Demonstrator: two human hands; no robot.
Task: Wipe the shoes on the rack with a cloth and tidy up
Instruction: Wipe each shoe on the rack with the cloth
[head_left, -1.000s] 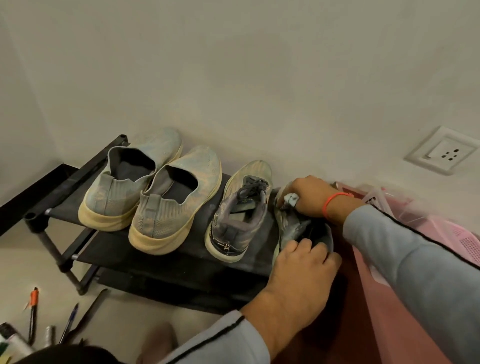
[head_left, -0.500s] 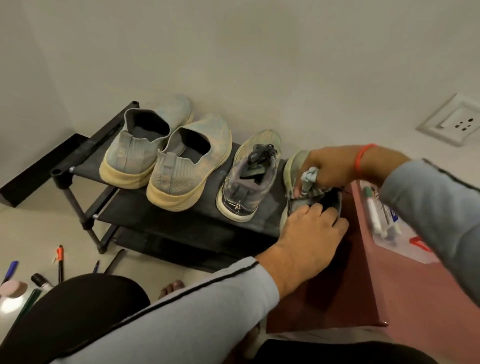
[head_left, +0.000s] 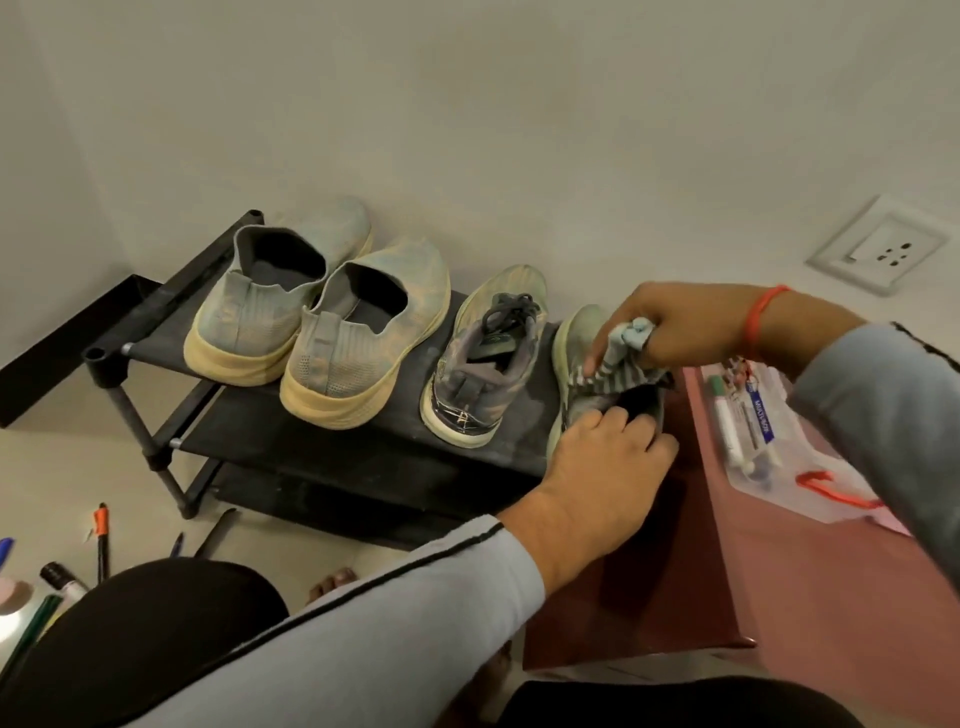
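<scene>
Meanwhile the left hand (head_left: 608, 457) grips the heel of the far-right shoe (head_left: 582, 358) on the rack (head_left: 363, 457); the right hand (head_left: 670, 327) pinches a striped cloth (head_left: 618, 358) against it.

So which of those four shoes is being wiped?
The rightmost shoe: the left hand grips its heel, and the right hand holds the cloth on it.

— Any writing you can read here?
— Only on the blue-and-white packet (head_left: 759, 415) inside the clear pouch (head_left: 810, 483) on the counter (head_left: 779, 587): something like "MULTI…", then it blurs.
— And the shoes?
— Nothing legible.
</scene>
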